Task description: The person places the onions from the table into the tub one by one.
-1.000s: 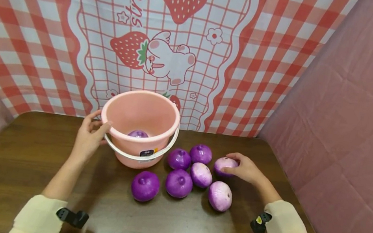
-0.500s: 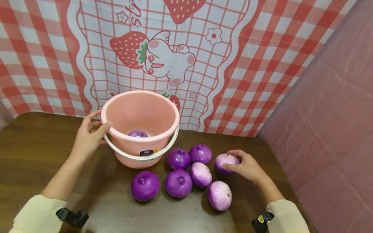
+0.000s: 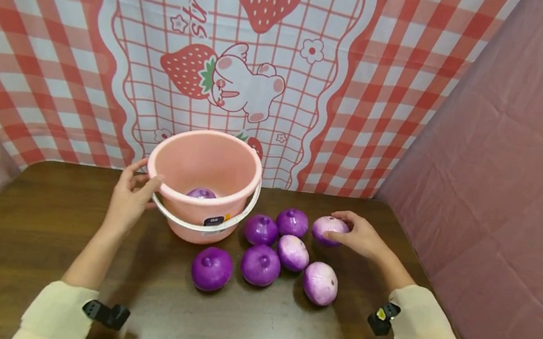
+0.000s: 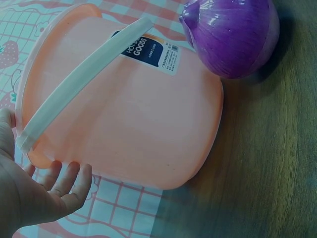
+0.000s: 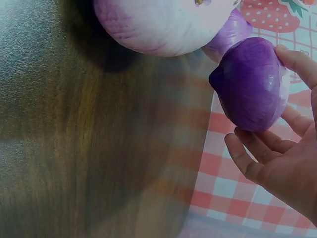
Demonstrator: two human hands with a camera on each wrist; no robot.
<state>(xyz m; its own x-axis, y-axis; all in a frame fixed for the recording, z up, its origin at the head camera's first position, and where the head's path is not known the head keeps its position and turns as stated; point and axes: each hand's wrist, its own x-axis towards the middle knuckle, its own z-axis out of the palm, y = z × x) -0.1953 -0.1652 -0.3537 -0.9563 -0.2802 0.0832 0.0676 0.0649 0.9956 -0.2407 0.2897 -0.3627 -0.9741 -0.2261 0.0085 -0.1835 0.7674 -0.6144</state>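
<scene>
By the right hand (image 3: 360,237), a round, glossy onion, pale on top and purple beneath (image 3: 324,229), is gripped between thumb and curled fingers. A slip seems the likeliest trouble: the skin is smooth and curved, and only the sides are pressed by fingertips, so the onion could be squeezed out and set rolling. It is placed to the left of the palm, its pale end turned up, and it seems to be held just above the brown wooden table (image 3: 238,333), though contact underneath cannot be ruled out. Close by, a deep purple onion (image 3: 292,223) and a whitish-purple onion (image 3: 320,284) could be knocked if the held one were swung low. Farther over, the rim of a pink plastic bucket (image 3: 192,212) is held on its left side by the left hand (image 3: 127,201), with thumb and fingers bent about the edge; because it is steadied on one side only, it might be tipped by a hard pull. Across its front a white curved handle (image 4: 86,79) is hung, on which an onion could be caught.
</scene>
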